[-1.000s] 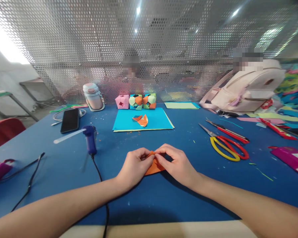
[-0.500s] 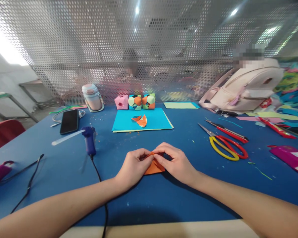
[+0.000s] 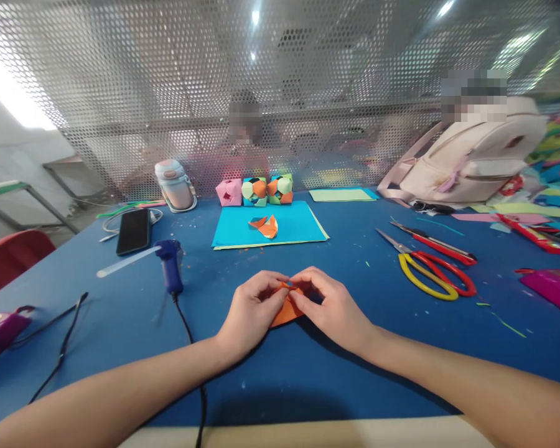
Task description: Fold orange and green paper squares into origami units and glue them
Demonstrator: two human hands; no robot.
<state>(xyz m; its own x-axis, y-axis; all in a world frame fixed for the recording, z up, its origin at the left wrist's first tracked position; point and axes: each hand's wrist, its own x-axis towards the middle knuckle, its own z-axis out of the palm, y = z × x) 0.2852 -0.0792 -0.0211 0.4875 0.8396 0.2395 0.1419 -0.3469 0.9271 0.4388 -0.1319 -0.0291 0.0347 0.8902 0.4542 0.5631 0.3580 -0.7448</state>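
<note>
Between my two hands is a piece of orange paper [image 3: 286, 313], partly hidden by the fingers, with a raised fold at its top. My left hand [image 3: 252, 311] pinches its left side between thumb and fingers. On the right side, my right hand [image 3: 331, 307] grips the paper the same way, its fingertips close to those of the left. Beyond them, a folded orange and white paper piece [image 3: 267, 226] lies on blue paper sheets [image 3: 298, 233]. Three folded paper balls, one pink [image 3: 229, 193] and two multicoloured [image 3: 254, 192], stand in a row behind the sheets.
Left of my hands stands a blue glue gun [image 3: 172, 267] with its black cord [image 3: 186, 330] trailing to the front edge. A phone [image 3: 134, 231] and a bottle [image 3: 175, 185] are behind it. Scissors [image 3: 429, 274], a craft knife [image 3: 436, 244] and a backpack [image 3: 476, 162] occupy the right.
My fingertips have shifted slightly along the top of the orange paper, and less of its right side shows. The whole view has turned a little.
</note>
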